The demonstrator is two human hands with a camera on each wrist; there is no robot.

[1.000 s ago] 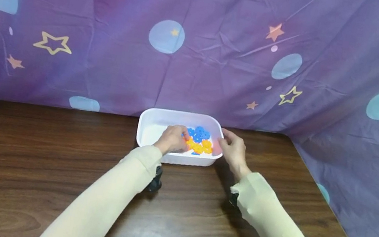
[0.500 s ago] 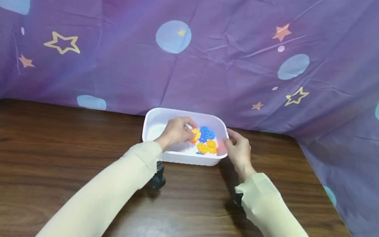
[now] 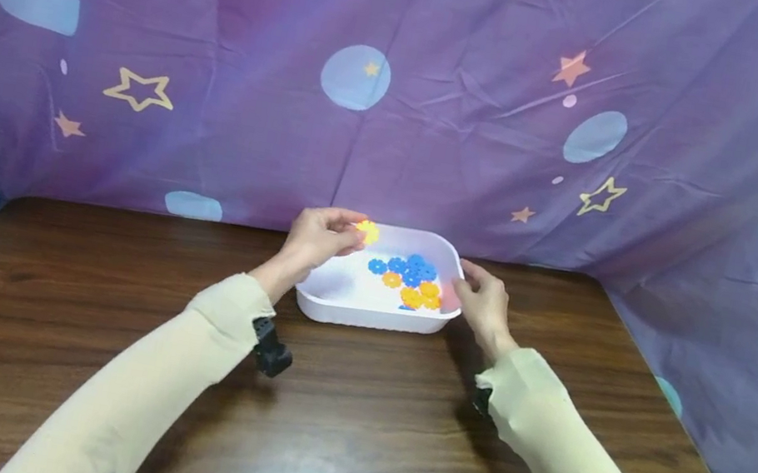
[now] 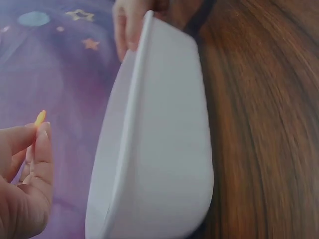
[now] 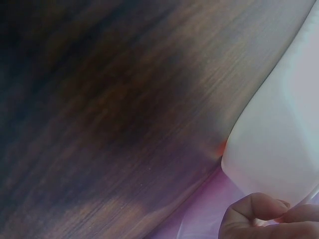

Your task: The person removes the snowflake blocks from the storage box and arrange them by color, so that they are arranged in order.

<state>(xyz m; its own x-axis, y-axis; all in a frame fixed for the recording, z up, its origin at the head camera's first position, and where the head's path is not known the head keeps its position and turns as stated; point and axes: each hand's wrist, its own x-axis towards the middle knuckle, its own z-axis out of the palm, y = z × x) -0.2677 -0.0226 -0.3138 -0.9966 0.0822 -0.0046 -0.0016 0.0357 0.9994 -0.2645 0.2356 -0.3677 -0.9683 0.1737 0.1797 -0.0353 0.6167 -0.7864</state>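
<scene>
My left hand [image 3: 310,246] pinches a yellow flower-shaped plastic piece [image 3: 369,232] between thumb and fingertips, above the left part of a white plastic tub [image 3: 372,318]. In the left wrist view that yellow piece [image 4: 40,118] appears edge-on at the fingertips. My right hand [image 3: 485,302] holds the tub's right end by its rim, the thumb on one side and fingers on the other. Inside the tub, toward the right, lie several blue flower-shaped pieces [image 3: 415,268] and several orange-yellow ones [image 3: 425,297]. The right wrist view shows the right fingers [image 5: 256,205] at the tub's edge.
The tub stands at the back of a dark wooden table [image 3: 346,425], close to a purple curtain [image 3: 252,138] with stars and planets. Another curtain side runs along the table's right edge. A black wrist camera [image 3: 271,349] hangs under the left wrist.
The left hand has picked the yellow piece from among the others and lifted it up and left. The loose pieces lie more spread. The right hand stays on the rim; the head view has shifted slightly.
</scene>
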